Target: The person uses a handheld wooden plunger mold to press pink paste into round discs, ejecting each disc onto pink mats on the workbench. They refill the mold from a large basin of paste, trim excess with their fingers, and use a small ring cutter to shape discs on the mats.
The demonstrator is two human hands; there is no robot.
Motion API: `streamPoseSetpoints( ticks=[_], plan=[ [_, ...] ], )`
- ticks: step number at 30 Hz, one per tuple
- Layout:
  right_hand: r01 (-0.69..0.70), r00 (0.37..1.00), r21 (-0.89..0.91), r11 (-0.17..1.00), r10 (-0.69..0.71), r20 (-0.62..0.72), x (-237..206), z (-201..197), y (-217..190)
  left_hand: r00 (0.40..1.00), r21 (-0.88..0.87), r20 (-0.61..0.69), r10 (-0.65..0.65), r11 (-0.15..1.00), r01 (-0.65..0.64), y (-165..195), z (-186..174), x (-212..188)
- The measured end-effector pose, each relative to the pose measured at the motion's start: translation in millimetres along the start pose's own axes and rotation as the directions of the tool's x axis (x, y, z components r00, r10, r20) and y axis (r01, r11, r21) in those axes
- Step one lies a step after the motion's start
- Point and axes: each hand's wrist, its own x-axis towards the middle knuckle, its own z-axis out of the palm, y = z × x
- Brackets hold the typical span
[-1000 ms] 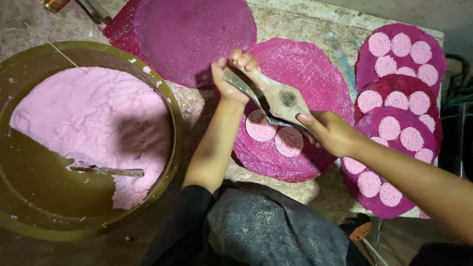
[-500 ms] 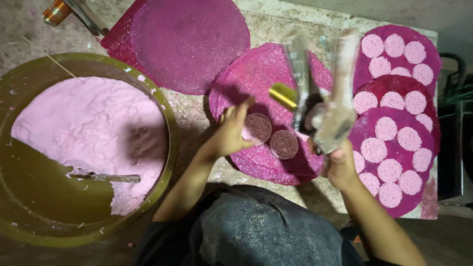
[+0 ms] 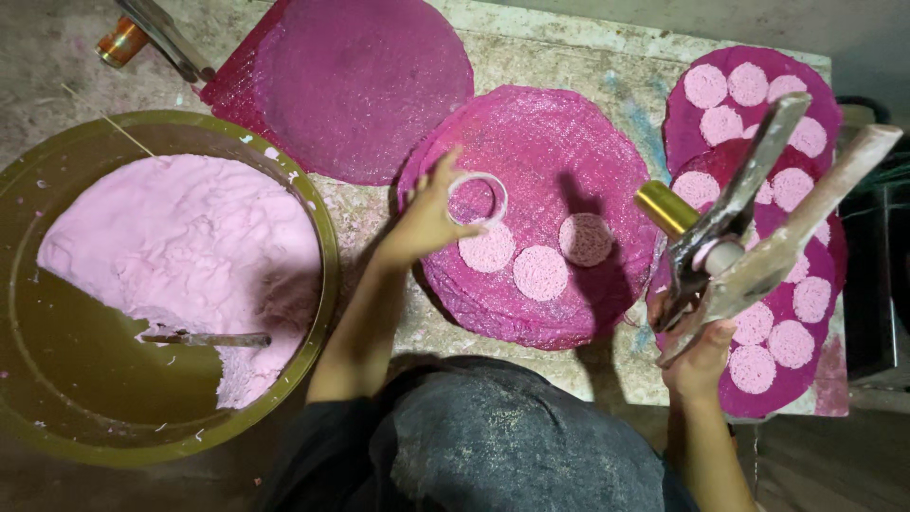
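The left hand (image 3: 427, 220) rests on the middle mesh mat (image 3: 531, 133), and its fingers hold a small white ring mould (image 3: 477, 199) flat against the mesh. Inside the ring only the dark pink mesh shows. Just below the ring lie three pale pink paste discs (image 3: 540, 273) in a short curved row on the same mat.

The right hand (image 3: 700, 356) is to the right of this mat, near its lower edge, with the fingers closed around the handles of a metal press tool (image 3: 749, 228). The tool points up and to the right, and it has a brass-coloured cylinder (image 3: 666, 208) at its side.

Behind the tool lie other mesh mats covered with many paste discs (image 3: 749, 83). Left of the middle mat stands a large olive basin (image 3: 327, 256) with pink paste (image 3: 180, 246) and a stick (image 3: 204, 338). All of it stands on a rough bench (image 3: 588, 52).
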Motion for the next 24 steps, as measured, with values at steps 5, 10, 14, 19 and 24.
streamPoseSetpoints(
  ticks=[5,10,14,19,24],
  plan=[
    [0.003,1.0,0.034,0.999,-0.003,-0.006,-5.0,-12.4,4.5,1.0,-0.003,0.003,-0.01,1.0,0.01,9.0,-3.9,9.2],
    [0.003,0.999,0.084,0.996,0.0,-0.041,-10.4,-12.1,2.7,0.971,0.143,0.159,0.176,0.969,-0.199,12.2,18.6,-5.7],
    [-0.023,0.997,0.105,0.994,0.031,-0.067,-14.0,-14.9,9.9,0.965,0.29,0.197,0.171,0.93,-0.224,10.4,31.6,-16.1],
    [-0.006,0.998,0.11,0.994,0.013,-0.057,-15.6,-23.6,26.5,0.974,0.292,0.096,0.205,0.93,-0.225,10.7,28.2,-19.5],
    [0.018,1.0,-0.204,0.979,-0.017,0.006,25.3,-1.4,27.8,0.947,0.177,-0.315,0.056,0.984,0.001,5.3,-2.0,-25.2]
  ],
)
